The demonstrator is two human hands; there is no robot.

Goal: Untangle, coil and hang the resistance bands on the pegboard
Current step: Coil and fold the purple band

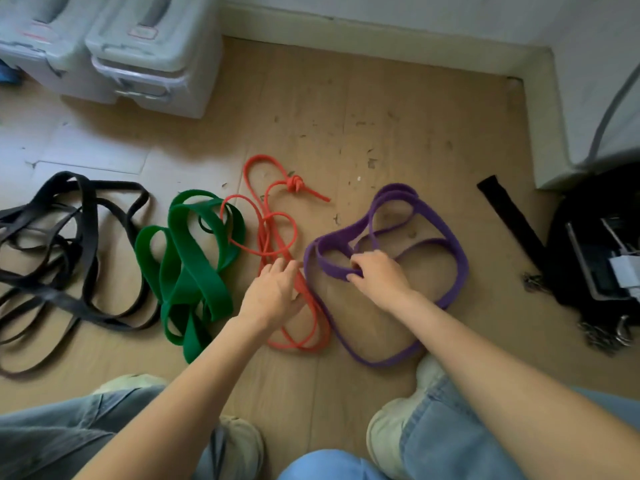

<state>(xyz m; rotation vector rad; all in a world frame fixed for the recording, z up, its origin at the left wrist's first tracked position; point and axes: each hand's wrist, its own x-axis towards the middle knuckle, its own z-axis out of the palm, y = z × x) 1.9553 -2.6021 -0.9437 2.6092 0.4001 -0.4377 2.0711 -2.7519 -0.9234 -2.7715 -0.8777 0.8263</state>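
Four band piles on the floor (398,133): black (62,258), green (190,265), red (277,237), purple (433,237). Right hand (379,273) grips the purple band. Left hand (277,292) rests flat on the red band, fingers relaxed.

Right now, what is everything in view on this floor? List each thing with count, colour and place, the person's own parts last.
black bands: a tangled pile, count unclear, black, far left on the floor
green band: one wide, green, right of the black pile
red band: one thin, orange-red, knotted near its far end, centre
purple band: one, purple, right of centre
black strap: one, black, flat on the floor at right
black bag: one, black, right edge
storage boxes: two, pale grey, top left
floor: wood, tan
shoes: two, pale, bottom
left hand: fingers resting on the red band
right hand: grips the purple band
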